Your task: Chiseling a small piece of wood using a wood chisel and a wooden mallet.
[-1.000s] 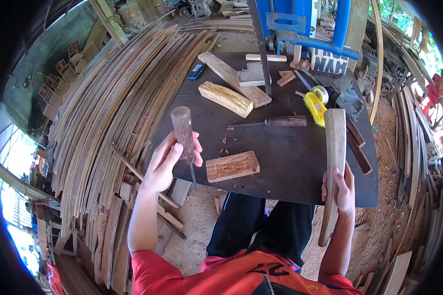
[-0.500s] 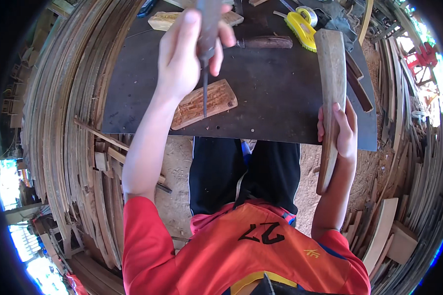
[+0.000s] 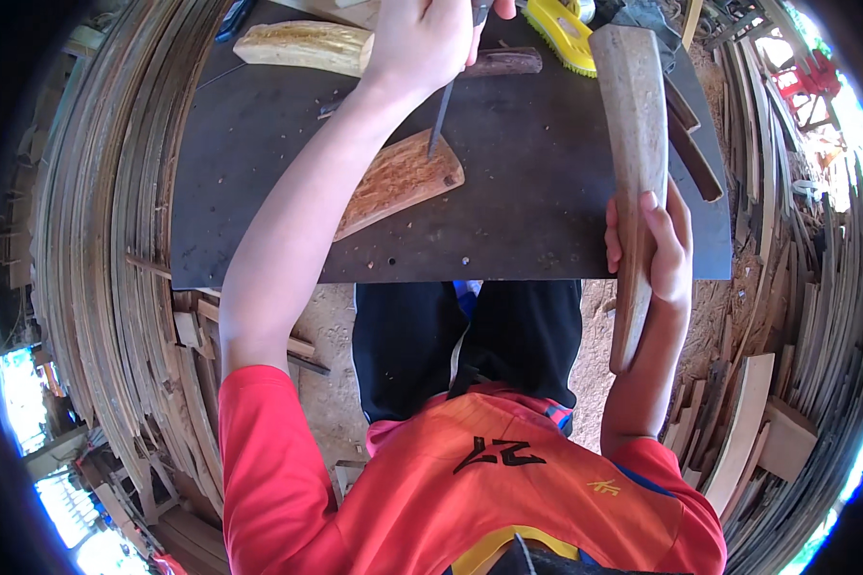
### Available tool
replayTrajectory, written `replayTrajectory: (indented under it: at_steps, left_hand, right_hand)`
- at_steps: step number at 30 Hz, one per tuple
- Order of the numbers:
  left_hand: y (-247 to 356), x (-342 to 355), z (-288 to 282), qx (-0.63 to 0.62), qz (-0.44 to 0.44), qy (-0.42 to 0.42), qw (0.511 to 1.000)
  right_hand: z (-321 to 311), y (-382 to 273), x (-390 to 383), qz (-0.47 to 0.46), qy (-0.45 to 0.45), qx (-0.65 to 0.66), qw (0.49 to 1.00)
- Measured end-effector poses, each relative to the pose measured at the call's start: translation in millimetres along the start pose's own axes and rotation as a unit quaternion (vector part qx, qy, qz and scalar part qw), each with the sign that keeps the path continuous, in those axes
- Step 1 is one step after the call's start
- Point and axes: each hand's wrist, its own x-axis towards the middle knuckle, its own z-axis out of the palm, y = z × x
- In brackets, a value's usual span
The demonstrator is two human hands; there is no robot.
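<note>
My left hand (image 3: 427, 43) is wrapped round the handle of a chisel at the far side of the table. The chisel's thin dark blade (image 3: 441, 120) slants down, and its tip appears to meet a reddish-brown wood block (image 3: 408, 177) near the right part of its far edge. This block lies flat and aslant, its left end hidden behind my left forearm. In my right hand (image 3: 673, 251) is a long wooden mallet (image 3: 633, 125), a club-like piece gripped by its narrow end, with the thick end pointing away from me over the table's right side.
The dark tabletop (image 3: 537, 211) carries scattered chips. Beyond my left hand lie a pale shaped wood piece (image 3: 297, 48) and a dark wooden handle (image 3: 508, 62). A yellow brush (image 3: 564, 38) and dark wood strips (image 3: 695, 163) are near the mallet. Stacked boards (image 3: 105, 192) flank the table.
My left hand has moved farther away and to the right, and the chisel now slants instead of standing upright, its tip nearer the block's far edge. The mallet stays nearly in place.
</note>
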Motion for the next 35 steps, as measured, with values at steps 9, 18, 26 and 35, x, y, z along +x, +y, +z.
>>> replayTrajectory:
  at_steps: [9, 18, 26, 35]
  left_hand:
    - [-21, 3, 7, -0.025, 0.047, 0.024, 0.998]
    - [-12, -4, -15, -0.126, 0.015, 0.002, 0.992]
    - [5, -12, -11, -0.275, -0.062, -0.034, 0.959]
    - [19, -14, -9, -0.240, -0.084, -0.058, 0.965]
  right_hand:
    - [-1, -1, 0, -0.002, 0.001, 0.003, 1.000]
    - [-3, 1, 2, -0.001, 0.002, -0.010, 1.000]
    - [-4, 4, 1, 0.003, 0.008, -0.014, 1.000]
    - [-7, 5, 4, -0.008, -0.019, -0.024, 0.999]
